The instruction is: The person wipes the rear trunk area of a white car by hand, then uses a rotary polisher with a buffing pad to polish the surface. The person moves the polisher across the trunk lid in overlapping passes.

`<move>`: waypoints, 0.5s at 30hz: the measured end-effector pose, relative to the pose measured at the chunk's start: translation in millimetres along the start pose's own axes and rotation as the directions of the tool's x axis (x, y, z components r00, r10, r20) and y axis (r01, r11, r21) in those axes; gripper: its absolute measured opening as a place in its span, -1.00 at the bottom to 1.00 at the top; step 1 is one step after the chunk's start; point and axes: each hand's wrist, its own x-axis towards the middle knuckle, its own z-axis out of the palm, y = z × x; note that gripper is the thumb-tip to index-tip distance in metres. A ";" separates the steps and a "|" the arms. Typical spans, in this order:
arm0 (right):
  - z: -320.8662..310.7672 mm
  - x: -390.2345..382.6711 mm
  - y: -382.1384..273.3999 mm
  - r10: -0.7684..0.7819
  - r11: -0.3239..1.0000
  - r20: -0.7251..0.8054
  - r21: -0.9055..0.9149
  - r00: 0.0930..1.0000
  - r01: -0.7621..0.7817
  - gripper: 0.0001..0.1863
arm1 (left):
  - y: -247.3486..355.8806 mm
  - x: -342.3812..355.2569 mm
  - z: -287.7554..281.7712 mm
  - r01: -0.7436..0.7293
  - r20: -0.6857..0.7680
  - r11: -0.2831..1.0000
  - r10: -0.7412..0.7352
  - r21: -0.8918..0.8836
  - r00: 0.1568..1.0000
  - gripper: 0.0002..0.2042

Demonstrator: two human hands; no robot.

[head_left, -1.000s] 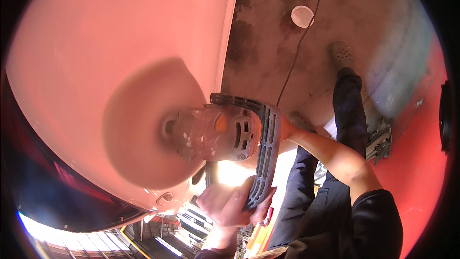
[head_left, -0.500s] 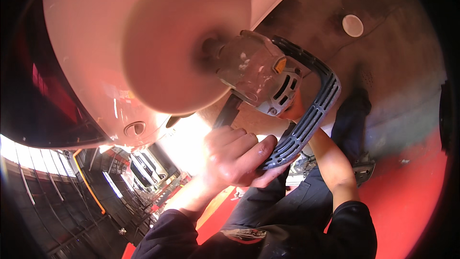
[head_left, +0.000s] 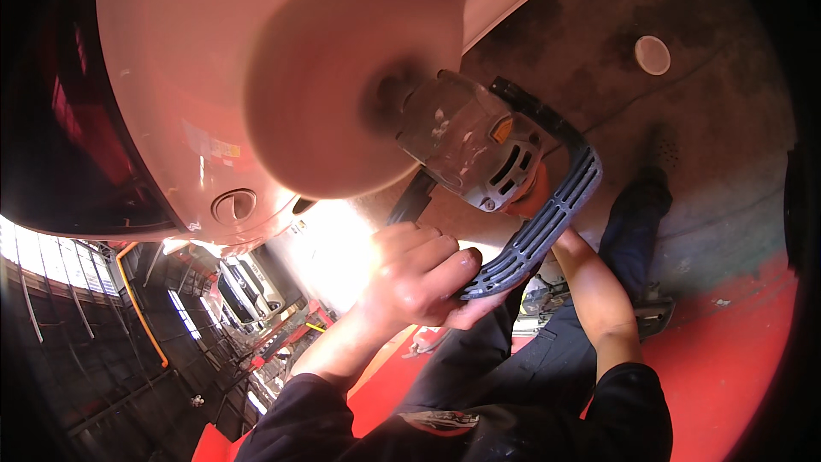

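Observation:
A polisher (head_left: 457, 137) with a large round pad (head_left: 316, 94), blurred by spinning, is held up at a pale glossy car body panel (head_left: 162, 26). The pad overlaps the panel; its contact face is hidden. My left hand (head_left: 419, 278) is closed around the lower end of the polisher's black slotted loop handle (head_left: 534, 235), fingers wrapped. Behind the grey motor housing, my right hand (head_left: 532, 197) grips the polisher's body; most of its fingers are hidden. An orange piece sits on the housing's side.
A recessed round detail (head_left: 233, 205) lies on the panel near dark glass (head_left: 77, 145). A pale disc (head_left: 652, 56) is on the dark floor, with red flooring (head_left: 718, 351) near my legs. Another vehicle (head_left: 248, 287) stands in the background at left.
The polisher and its pad have shifted slightly right and down in the picture, while the panel's round detail moved left and up. Both hands keep their grip.

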 end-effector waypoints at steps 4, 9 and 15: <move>-1.2 -15.4 27.3 -0.118 0.980 0.009 -0.160 0.993 0.118 -0.16 | -7.9 -17.6 3.5 0.008 -0.038 1.000 -0.007 0.015 0.999 -0.61; -2.7 -33.3 60.0 0.021 0.999 -0.062 0.046 0.998 -0.018 -0.17 | -19.8 -35.9 8.8 -0.032 -0.075 0.999 0.032 0.010 0.997 -0.59; -18.4 4.4 32.1 0.180 0.984 0.345 -0.069 0.921 -0.167 -0.15 | -31.0 -59.4 14.4 0.003 -0.051 1.000 -0.003 0.010 0.999 -0.59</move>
